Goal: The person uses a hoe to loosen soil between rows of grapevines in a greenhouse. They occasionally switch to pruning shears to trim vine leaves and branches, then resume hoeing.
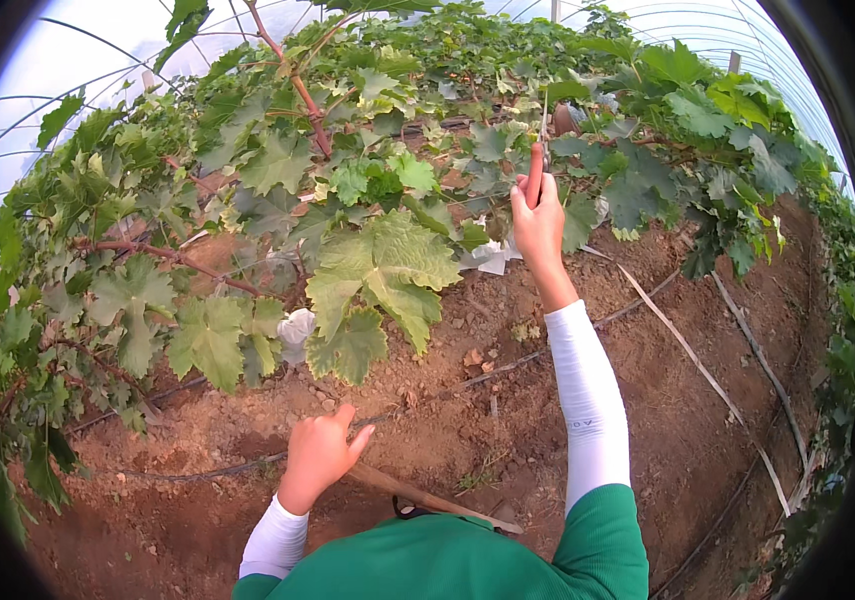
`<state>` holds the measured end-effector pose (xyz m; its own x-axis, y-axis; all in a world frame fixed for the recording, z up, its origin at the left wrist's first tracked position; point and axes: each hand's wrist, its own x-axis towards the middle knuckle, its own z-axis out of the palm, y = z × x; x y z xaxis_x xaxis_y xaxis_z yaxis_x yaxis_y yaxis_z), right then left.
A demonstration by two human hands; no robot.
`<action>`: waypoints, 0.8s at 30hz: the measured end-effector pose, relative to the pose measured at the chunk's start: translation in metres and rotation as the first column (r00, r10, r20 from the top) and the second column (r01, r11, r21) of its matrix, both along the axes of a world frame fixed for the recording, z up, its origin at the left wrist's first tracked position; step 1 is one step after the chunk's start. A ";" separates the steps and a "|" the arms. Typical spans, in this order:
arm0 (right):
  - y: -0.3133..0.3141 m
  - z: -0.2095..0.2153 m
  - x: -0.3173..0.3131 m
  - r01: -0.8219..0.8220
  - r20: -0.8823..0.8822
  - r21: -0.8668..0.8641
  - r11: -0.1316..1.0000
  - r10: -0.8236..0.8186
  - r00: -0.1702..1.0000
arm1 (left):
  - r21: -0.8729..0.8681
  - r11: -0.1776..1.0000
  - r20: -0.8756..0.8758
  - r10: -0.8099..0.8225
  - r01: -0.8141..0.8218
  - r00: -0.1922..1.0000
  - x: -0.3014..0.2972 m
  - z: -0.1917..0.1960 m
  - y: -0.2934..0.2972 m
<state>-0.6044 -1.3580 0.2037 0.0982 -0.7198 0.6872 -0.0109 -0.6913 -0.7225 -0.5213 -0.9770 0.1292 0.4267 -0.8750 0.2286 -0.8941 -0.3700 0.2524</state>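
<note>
I see grapevines (278, 165) over bare soil (668, 440). Toward the vines' far edge, right of centre, the right hand (540, 225) grips an orange-handled tool (537, 160); the left hand (323, 455) looks empty, thumb wide. I'd guide the tool slowly; foliage obscures its tip.

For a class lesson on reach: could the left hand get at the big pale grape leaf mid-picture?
Probably yes: between the left hand and the big grape leaf only soil and a dark hose on it show, though depth is unclear.
</note>
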 end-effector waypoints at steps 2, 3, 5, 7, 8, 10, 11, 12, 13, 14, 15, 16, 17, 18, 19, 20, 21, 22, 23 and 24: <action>0.030 -0.043 -0.032 -0.093 -0.039 -0.020 0.995 0.093 0.995 | 0.010 0.999 0.020 -0.047 0.047 0.999 0.003 0.000 -0.012; 0.049 -0.060 -0.051 -0.154 -0.045 0.016 0.988 0.155 0.987 | 0.011 0.997 0.033 -0.075 0.074 0.997 0.003 0.001 -0.020; 0.097 -0.083 -0.085 -0.175 -0.088 0.089 0.981 0.182 0.979 | 0.013 0.991 0.060 -0.133 0.133 0.989 0.003 0.008 -0.035; 0.126 -0.114 -0.119 -0.074 -0.232 0.029 0.997 0.079 0.970 | 0.023 0.977 0.067 -0.214 0.213 0.974 -0.002 0.011 -0.053; 0.139 -0.124 -0.131 -0.112 -0.235 0.096 0.989 0.132 0.963 | 0.018 0.963 0.070 -0.269 0.268 0.961 -0.004 0.012 -0.062; 0.168 -0.132 -0.153 -0.178 -0.227 0.238 0.955 0.233 0.946 | -0.001 0.926 0.081 -0.377 0.379 0.923 -0.007 0.018 -0.078; 0.182 -0.128 -0.160 -0.241 -0.191 0.340 0.909 0.318 0.929 | -0.013 0.912 0.073 -0.409 0.411 0.910 -0.010 0.020 -0.085; 0.196 -0.118 -0.168 -0.375 -0.053 0.514 0.772 0.465 0.884 | -0.026 0.894 0.063 -0.445 0.447 0.894 -0.014 0.022 -0.092; 0.207 -0.110 -0.173 -0.477 0.094 0.632 0.611 0.551 0.829 | -0.034 0.878 0.057 -0.475 0.477 0.878 -0.017 0.024 -0.099; 0.216 -0.099 -0.180 -0.555 0.241 0.737 0.384 0.618 0.748 | -0.010 0.867 0.061 -0.497 0.499 0.865 -0.021 0.027 -0.105; 0.224 -0.093 -0.181 -0.633 0.325 0.703 0.324 0.645 0.691 | 0.008 0.847 0.066 -0.531 0.532 0.845 -0.026 0.032 -0.112; 0.231 -0.087 -0.182 -0.671 0.392 0.702 0.240 0.656 0.645 | 0.026 0.827 0.070 -0.563 0.562 0.824 -0.031 0.036 -0.119; 0.237 -0.083 -0.182 -0.678 0.435 0.714 0.175 0.648 0.625 | -0.004 0.798 0.074 -0.601 0.603 0.796 -0.034 0.040 -0.124; 0.244 -0.079 -0.181 -0.686 0.479 0.719 0.107 0.640 0.601 | -0.014 0.778 0.100 -0.625 0.629 0.775 -0.034 0.038 -0.129; 0.250 -0.079 -0.179 -0.692 0.493 0.715 0.102 0.628 0.602 | -0.023 0.757 0.126 -0.645 0.653 0.753 -0.033 0.032 -0.136; 0.254 -0.078 -0.177 -0.700 0.511 0.706 0.104 0.609 0.606 | -0.031 0.737 0.151 -0.664 0.675 0.732 -0.032 0.028 -0.141; 0.255 -0.076 -0.177 -0.707 0.527 0.698 0.109 0.590 0.611 | -0.036 0.739 0.167 -0.659 0.673 0.733 -0.035 0.026 -0.146; 0.256 -0.075 -0.177 -0.714 0.542 0.691 0.113 0.572 0.615 | -0.047 0.729 0.199 -0.663 0.683 0.721 -0.037 0.024 -0.149; 0.256 -0.073 -0.178 -0.670 0.455 0.724 0.166 0.614 0.644 | -0.059 0.720 0.230 -0.665 0.692 0.711 -0.038 0.022 -0.152; 0.256 -0.071 -0.176 -0.757 0.552 0.638 0.141 0.601 0.578 | -0.066 0.718 0.267 -0.656 0.693 0.706 -0.036 0.021 -0.153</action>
